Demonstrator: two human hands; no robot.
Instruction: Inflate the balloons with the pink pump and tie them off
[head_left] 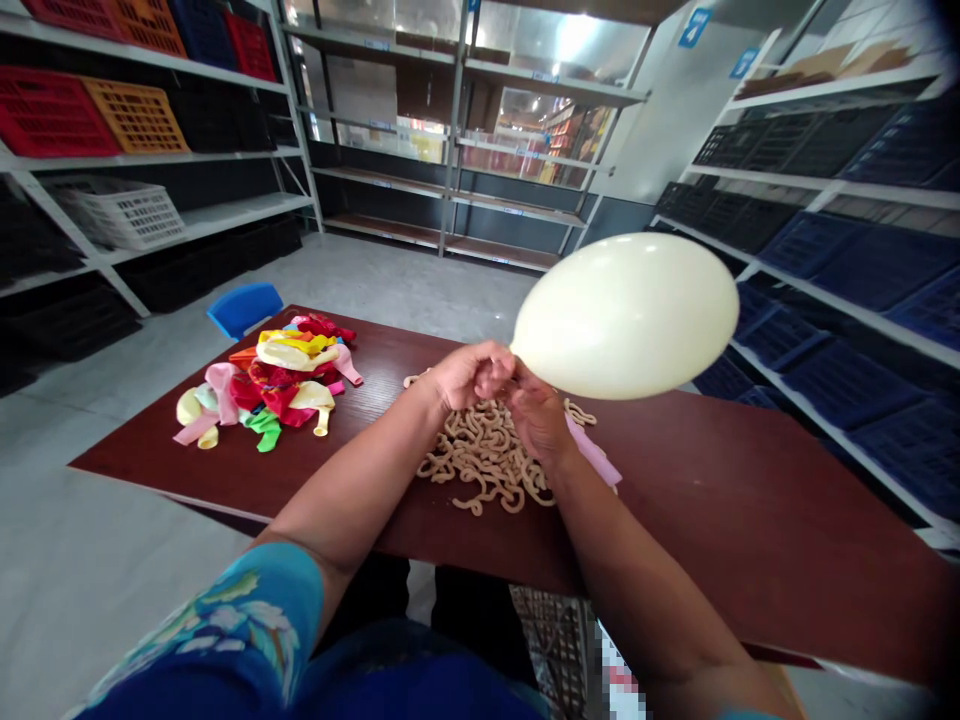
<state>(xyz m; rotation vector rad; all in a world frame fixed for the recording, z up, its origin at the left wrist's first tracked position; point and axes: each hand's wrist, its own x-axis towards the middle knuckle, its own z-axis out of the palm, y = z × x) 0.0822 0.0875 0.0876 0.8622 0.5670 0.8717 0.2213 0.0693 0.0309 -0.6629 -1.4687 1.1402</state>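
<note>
An inflated pale yellow balloon (626, 315) hangs in the air above the dark brown table (712, 500). My left hand (469, 375) pinches its neck, fingers closed. My right hand (536, 415) is right beside it, fingers curled at the same neck. Under both hands lies a heap of tan hook-shaped clips (484, 455). A pink flat object (596, 455) sticks out from behind my right wrist.
A pile of limp coloured balloons (270, 385) lies at the table's left end. A blue chair (244, 308) stands behind it. Shelving with red, orange, white and dark crates lines both sides and the back of the room.
</note>
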